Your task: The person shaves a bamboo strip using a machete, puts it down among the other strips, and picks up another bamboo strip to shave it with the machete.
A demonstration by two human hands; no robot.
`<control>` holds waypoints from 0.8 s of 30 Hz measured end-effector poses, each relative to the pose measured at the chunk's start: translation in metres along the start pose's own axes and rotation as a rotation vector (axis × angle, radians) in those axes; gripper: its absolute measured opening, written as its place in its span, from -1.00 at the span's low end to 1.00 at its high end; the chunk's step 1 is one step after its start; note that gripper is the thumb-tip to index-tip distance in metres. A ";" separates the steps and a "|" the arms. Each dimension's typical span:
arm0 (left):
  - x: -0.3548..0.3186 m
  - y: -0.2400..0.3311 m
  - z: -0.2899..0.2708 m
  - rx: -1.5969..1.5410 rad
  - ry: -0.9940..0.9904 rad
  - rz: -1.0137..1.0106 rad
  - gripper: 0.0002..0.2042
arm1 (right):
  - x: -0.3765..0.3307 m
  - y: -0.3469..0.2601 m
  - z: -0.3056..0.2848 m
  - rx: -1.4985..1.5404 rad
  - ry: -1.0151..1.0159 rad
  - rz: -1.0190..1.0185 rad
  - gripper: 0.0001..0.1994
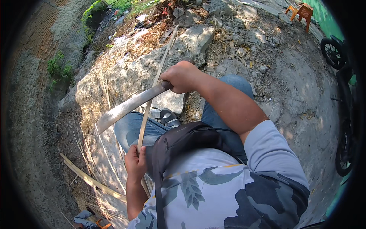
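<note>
My right hand (180, 76) is closed round the dark handle of a machete (127, 108), whose broad, worn metal blade points to the lower left. A long, narrow, pale bamboo strip (162, 64) runs from my lap up toward the rocks. Near its lower end my left hand (136, 162) grips it, thumb laid along the strip. The blade crosses the strip in its middle part; whether the edge touches it I cannot tell. Beneath both are my bent knees in blue jeans (131, 128), and a dark bag (183, 143) lies across my lap.
Thin strips (107, 152) and a thicker split bamboo length (91, 181) lie at my left. A rough concrete slab (196, 40) is ahead. An orange plastic stool (304, 14) and a motorcycle (343, 87) stand right. Another person (84, 217) shows at lower left, beside a brick wall (30, 45).
</note>
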State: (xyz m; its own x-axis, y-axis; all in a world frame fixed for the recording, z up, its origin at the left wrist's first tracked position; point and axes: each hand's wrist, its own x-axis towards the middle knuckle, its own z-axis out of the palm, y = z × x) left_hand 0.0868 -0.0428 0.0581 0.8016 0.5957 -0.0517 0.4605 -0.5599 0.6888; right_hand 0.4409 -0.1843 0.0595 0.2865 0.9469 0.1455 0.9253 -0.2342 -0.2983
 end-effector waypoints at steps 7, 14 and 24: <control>-0.015 -0.006 -0.008 -0.042 0.003 -0.039 -0.67 | 0.000 0.048 0.004 0.148 0.207 0.346 -0.82; -0.002 0.003 0.003 0.003 0.025 -0.012 -0.67 | 0.001 0.004 0.009 -0.015 0.042 0.046 -0.81; -0.015 -0.008 -0.004 -0.119 0.031 0.011 -0.66 | 0.003 0.051 0.008 0.216 0.189 0.339 -0.83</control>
State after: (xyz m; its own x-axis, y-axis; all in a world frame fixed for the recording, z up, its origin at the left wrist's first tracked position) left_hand 0.0694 -0.0445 0.0560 0.7933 0.6084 -0.0232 0.4020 -0.4947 0.7705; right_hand 0.4870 -0.1917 0.0374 0.6242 0.7627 0.1693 0.7034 -0.4543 -0.5466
